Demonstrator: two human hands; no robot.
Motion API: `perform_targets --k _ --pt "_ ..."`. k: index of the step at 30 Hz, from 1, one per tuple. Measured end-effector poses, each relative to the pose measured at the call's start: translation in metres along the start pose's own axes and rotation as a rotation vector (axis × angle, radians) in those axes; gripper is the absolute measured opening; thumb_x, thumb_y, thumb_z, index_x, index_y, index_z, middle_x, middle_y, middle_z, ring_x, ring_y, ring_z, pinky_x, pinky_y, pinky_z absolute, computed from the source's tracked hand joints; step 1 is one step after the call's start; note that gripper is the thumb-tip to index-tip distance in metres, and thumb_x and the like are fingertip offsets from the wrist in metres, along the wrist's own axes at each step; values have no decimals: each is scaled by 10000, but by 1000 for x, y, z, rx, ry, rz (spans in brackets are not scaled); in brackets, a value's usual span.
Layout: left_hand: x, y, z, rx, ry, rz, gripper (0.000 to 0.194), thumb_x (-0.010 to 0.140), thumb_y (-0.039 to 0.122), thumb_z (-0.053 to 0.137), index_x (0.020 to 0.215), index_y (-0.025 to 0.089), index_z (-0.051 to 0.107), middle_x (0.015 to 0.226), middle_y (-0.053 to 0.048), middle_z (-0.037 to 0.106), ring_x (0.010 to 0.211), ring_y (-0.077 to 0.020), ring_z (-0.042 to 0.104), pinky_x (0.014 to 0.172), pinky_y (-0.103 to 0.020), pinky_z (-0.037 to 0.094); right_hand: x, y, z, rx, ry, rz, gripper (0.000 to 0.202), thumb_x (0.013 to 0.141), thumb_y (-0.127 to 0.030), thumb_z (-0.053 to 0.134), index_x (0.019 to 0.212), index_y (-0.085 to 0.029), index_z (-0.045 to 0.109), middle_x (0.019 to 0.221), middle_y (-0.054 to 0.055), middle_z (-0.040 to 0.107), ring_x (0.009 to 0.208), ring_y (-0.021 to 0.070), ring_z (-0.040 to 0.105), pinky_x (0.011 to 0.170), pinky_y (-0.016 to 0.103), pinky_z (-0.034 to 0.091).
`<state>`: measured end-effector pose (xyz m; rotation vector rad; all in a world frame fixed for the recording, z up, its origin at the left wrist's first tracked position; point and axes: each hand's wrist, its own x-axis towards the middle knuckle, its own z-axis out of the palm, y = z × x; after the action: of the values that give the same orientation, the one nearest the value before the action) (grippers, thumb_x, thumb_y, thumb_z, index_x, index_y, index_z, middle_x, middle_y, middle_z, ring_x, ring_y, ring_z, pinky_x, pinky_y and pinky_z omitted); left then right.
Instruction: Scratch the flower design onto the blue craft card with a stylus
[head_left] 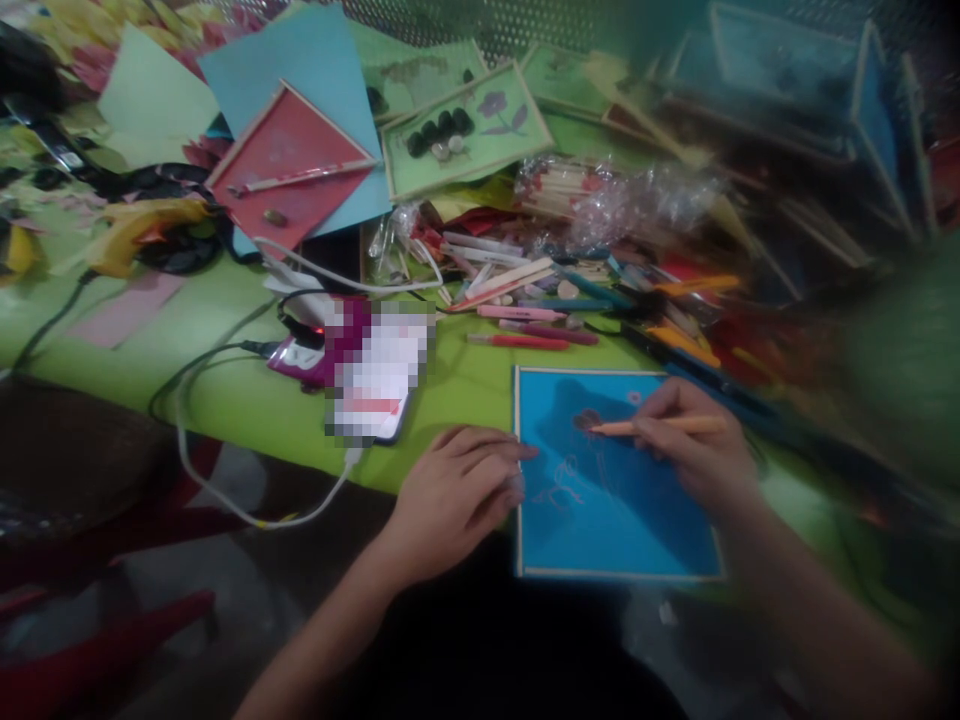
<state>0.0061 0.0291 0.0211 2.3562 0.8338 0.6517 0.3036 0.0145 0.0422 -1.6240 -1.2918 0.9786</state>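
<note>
A blue framed board lies at the table's front edge, with a thin light border on its sides. Sketched on it are pale outlines and a small dark flower shape. My right hand pinches an orange felt-tip pen, whose tip meets the board at the flower. My left hand rests at the board's left edge, fingers stretched out and fingertips touching the border.
Left of the board, a phone is plugged into a white cable, beside a purple device. Several markers and sticks lie behind the board. Framed pictures and a yellow glue gun are farther back.
</note>
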Motion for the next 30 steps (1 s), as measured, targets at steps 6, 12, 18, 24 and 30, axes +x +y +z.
perform_targets --k 6,12,18,24,30 --pt "1 0 0 -7 4 4 119 1088 257 525 1042 242 634 1312 2 797 1220 -226 701 993 -420 463 0 2 -1 2 7 -4 231 823 -397 789 736 -251 632 565 -36 616 508 140 511 600 328 472" --pt "0 1 0 -15 -1 -6 105 1076 240 531 1033 245 627 1315 8 796 1229 -230 697 1001 -423 456 0 -1 0 16 4 6 237 812 -394 790 711 -252 628 562 -29 620 511 141 507 546 306 427" --pt "0 0 1 1 3 3 80 1076 231 541 1090 245 619 1326 23 790 1216 -223 699 991 -417 452 0 2 0 19 31 9 191 797 -339 778 708 -253 633 551 -31 619 508 141 496 569 317 430" --pt "-1 -1 1 -11 5 3 83 1073 235 540 1039 245 616 1322 11 792 1224 -224 696 996 -415 451 0 6 -1 54 40 12 163 793 -307 776 721 -252 641 563 -45 600 543 145 529 649 331 472" --pt "0 0 1 -8 9 8 81 1071 231 544 1031 239 613 1315 11 794 1220 -224 697 991 -418 449 0 9 -3 61 41 -3 170 805 -311 772 709 -256 643 585 -43 593 572 150 528 707 350 491"
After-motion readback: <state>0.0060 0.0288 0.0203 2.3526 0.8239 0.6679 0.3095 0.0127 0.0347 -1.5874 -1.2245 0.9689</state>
